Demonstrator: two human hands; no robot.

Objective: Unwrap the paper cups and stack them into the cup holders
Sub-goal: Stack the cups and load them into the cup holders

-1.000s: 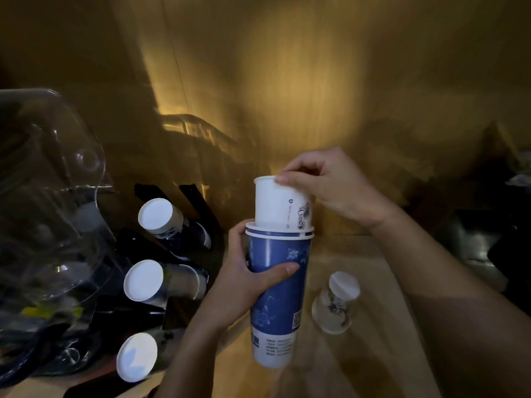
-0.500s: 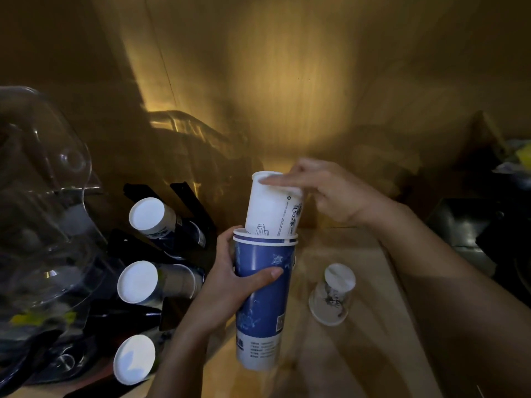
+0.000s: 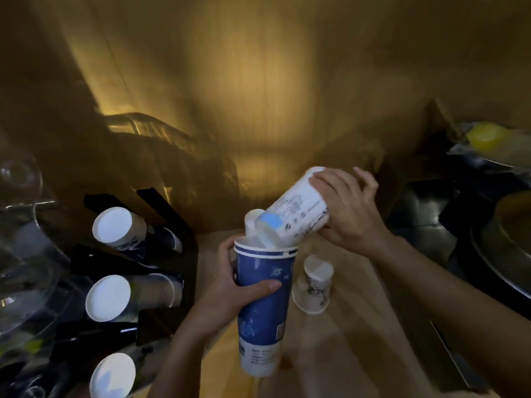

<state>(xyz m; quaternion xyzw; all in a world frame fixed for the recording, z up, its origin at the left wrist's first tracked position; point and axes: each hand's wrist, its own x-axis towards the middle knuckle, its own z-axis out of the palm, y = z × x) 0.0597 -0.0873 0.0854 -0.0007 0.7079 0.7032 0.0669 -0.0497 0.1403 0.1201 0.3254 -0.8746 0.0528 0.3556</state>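
Cup holders (image 3: 138, 271): at the left of the frame, a dark rack with three rows of cups lying on their sides, white bottoms toward me; this is where I judge my cups must end up
Left hand (image 3: 230, 294): wrapped around the upper half of the blue cup stack (image 3: 264, 305), thumb across the front, fingers curled behind; I hold it upright at centre frame, above the worktop (image 3: 330, 354), so its mouth stays open to me
White cups (image 3: 296, 211): a short white stack tilted over the blue rim, its lower end just inside the mouth; another white piece sits beside it in the mouth, too blurred to say more
Right hand (image 3: 347, 214): clasped around the raised end of the white cups, fingers spread along the wall; tilting them, I think, helps free them from the blue stack
Small cup (image 3: 314, 285): upside down on the worktop, just right of the blue stack, apart from both hands
Wrapping: none that I can make out in this dim light
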